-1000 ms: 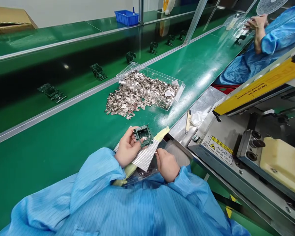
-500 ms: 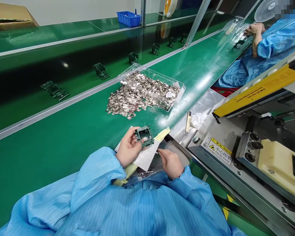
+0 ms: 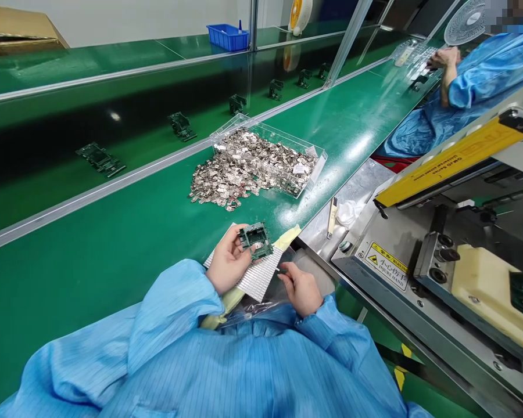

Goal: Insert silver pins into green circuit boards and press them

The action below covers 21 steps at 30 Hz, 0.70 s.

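Note:
My left hand [image 3: 230, 261] is closed on the edge of a dark green, square plastic frame [image 3: 256, 241] with an open middle. Below it lies a silvery ribbed sheet [image 3: 258, 280], with pale yellow material [image 3: 290, 237] along its edge. My right hand [image 3: 303, 288] is just right of the sheet, its thumb and forefinger curled towards each other around something too small to make out. Past my hands, a heap of small shiny metal pieces [image 3: 226, 180] spills from a tipped clear plastic box [image 3: 317, 168] on the green work surface [image 3: 157, 232].
Several similar dark green frames [image 3: 101, 159] line the belt beyond the metal rail [image 3: 91, 194]. To the right stands a machine with a hand-injury warning label [image 3: 386, 266]; a utility knife [image 3: 332, 217] and white tissue [image 3: 348, 213] lie near it. A co-worker's hands [image 3: 445, 57] are at the far right.
My right thumb and forefinger have parted slightly near the sheet's edge. My left hand keeps the frame in place. The view has shifted slightly.

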Available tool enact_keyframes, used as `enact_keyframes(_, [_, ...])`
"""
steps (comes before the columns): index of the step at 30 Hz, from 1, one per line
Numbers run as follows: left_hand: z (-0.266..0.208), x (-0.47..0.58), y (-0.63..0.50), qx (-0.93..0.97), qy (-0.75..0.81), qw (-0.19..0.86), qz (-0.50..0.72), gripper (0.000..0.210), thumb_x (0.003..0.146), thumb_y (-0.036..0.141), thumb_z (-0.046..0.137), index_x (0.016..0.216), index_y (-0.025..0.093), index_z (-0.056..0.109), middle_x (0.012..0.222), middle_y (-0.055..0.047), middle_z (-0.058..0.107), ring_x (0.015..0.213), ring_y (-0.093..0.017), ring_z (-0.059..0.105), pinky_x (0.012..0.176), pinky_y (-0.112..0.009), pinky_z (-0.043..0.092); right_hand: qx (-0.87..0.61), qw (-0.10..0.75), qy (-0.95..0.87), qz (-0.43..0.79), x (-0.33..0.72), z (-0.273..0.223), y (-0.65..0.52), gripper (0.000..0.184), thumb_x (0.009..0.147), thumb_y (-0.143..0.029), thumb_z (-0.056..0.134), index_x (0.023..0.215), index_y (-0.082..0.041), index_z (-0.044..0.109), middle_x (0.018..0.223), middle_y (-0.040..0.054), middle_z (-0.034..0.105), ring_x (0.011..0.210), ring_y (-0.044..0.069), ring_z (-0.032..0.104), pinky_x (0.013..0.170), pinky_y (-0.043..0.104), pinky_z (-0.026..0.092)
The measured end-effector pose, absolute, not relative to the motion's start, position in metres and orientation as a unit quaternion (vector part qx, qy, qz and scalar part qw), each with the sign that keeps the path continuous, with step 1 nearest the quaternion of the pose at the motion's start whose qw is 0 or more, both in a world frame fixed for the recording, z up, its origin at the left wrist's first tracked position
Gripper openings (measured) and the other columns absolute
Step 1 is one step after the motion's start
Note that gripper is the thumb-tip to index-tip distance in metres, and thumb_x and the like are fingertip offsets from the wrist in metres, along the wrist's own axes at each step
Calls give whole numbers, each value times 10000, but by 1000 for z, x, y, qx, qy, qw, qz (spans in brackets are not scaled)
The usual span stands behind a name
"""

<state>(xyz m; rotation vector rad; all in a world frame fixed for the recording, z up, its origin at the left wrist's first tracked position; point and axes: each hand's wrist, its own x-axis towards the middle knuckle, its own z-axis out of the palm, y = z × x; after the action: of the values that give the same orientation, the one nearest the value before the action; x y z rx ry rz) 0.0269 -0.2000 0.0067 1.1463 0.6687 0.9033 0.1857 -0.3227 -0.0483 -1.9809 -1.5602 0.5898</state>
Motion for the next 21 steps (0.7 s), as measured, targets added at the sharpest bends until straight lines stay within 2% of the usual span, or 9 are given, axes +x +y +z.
enact_keyframes(3, [7,27,-200,514,302,695,402,413,726,330,747,1042,192,518,888,-12,604,772,-125,611,791,-287,546,-733,279,-579,221,187,-45,-324,191,906,-259,418,891,-211,603,837,70,717,752,239,688,642,327,513])
enact_keyframes(6, [6,26,-200,511,305,697,400,430,719,340,750,1046,196,513,899,-14,596,786,-135,618,754,-277,552,-744,298,-559,213,194,-35,-327,202,917,-281,407,975,-211,588,850,74,718,765,237,688,670,339,516])
enact_keyframes(9, [5,27,-202,509,306,700,397,435,727,337,743,1061,196,502,896,-12,588,768,-130,611,692,-249,546,-756,366,-498,218,201,-16,-332,168,907,-313,473,998,-211,570,818,57,714,758,228,689,693,342,520])
enact_keyframes(13, [3,27,-204,514,290,700,401,421,761,325,717,1089,198,485,902,-14,594,772,-123,603,693,-238,532,-710,490,-436,254,198,17,-330,143,876,-343,591,913,-207,617,790,34,701,754,193,677,706,300,520])
enact_keyframes(18, [3,25,-205,544,274,686,399,369,789,321,691,1078,195,501,874,-16,595,780,-125,606,708,-224,505,-653,544,-463,251,177,33,-305,92,822,-281,669,776,-202,667,764,21,642,713,161,598,648,272,481])
enact_keyframes(21, [3,24,-205,551,261,685,398,342,808,286,667,1092,195,498,867,-12,593,765,-109,592,680,-191,484,-629,564,-483,232,166,30,-290,84,822,-243,651,752,-197,651,802,30,601,755,165,575,678,286,478])
